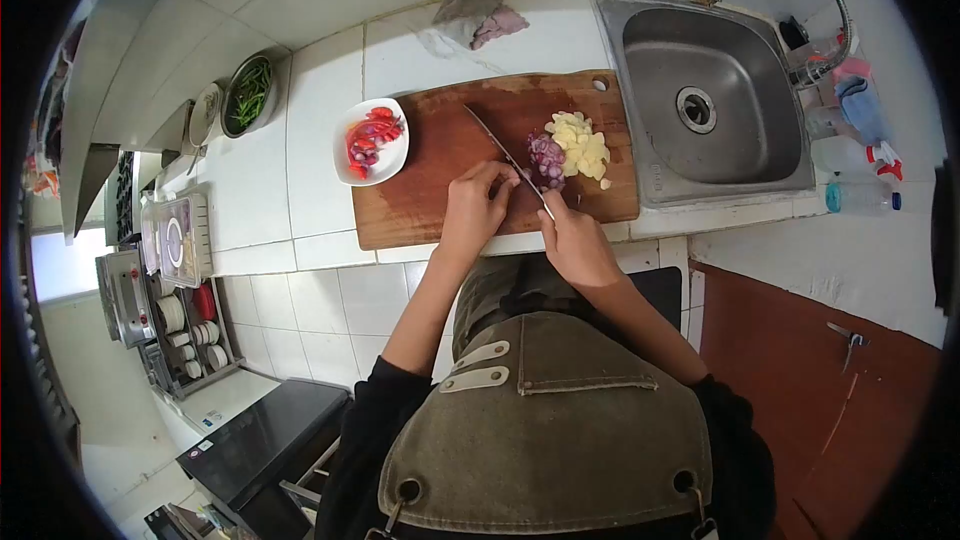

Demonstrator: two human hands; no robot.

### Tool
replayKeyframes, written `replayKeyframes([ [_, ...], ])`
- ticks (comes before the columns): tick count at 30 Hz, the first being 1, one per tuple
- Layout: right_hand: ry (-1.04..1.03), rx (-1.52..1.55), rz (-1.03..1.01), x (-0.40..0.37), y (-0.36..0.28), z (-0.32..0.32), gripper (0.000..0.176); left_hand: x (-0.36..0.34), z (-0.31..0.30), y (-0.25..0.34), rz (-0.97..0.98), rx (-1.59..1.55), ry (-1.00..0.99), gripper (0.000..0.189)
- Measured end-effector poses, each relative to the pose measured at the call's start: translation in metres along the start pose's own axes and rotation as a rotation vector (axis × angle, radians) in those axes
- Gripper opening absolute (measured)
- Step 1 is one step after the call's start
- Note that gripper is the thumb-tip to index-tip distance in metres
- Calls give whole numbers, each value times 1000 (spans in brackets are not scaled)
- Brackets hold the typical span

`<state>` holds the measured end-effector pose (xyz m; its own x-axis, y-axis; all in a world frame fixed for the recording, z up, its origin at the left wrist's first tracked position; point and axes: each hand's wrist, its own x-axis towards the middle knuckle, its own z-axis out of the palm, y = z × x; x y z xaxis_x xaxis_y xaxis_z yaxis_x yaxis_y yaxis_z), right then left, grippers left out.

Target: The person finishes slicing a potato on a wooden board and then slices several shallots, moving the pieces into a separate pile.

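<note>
A wooden cutting board (430,155) lies on the white tiled counter below me. My right hand (580,242) is closed round the handle of a kitchen knife (490,133), whose blade points away and to the left across the board. Left of the blade, my left hand (478,204) has its fingertips pinched on what looks like a small shallot, mostly hidden by the fingers. Just right of the blade sits a heap of cut purple shallots (546,155). Touching it is a pile of pale yellow slices (580,145), which look like garlic.
A white bowl (399,155) with cut red chillies stands at the board's left edge. Farther left is a bowl of green chillies (249,93). A steel sink (640,140) adjoins on the right, with bottles (860,198) beyond it. A cloth (498,26) lies behind the board.
</note>
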<state>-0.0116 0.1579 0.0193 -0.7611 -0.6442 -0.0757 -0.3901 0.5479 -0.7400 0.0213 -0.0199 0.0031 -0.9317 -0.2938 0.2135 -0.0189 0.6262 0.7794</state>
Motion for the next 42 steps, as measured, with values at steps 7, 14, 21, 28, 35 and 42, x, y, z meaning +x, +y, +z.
replayKeyframes([
  [7,-27,-19,26,-14,-7,-16,20,-1,1,-1,-25,-47,2,10],
  [14,-60,-16,66,-10,-2,-6,20,-2,2,-1,-19,-57,27,10],
  [21,4,10,2,-1,-3,-7,15,-1,-3,1,-42,-22,-23,11],
  [28,-45,28,55,-22,-8,-21,14,-1,0,-2,-41,-63,-4,10],
  [35,0,-18,24,-4,-1,2,15,-3,1,-5,3,-13,20,10],
  [42,14,9,6,0,-7,-10,16,-2,-1,-3,-8,-39,9,9],
])
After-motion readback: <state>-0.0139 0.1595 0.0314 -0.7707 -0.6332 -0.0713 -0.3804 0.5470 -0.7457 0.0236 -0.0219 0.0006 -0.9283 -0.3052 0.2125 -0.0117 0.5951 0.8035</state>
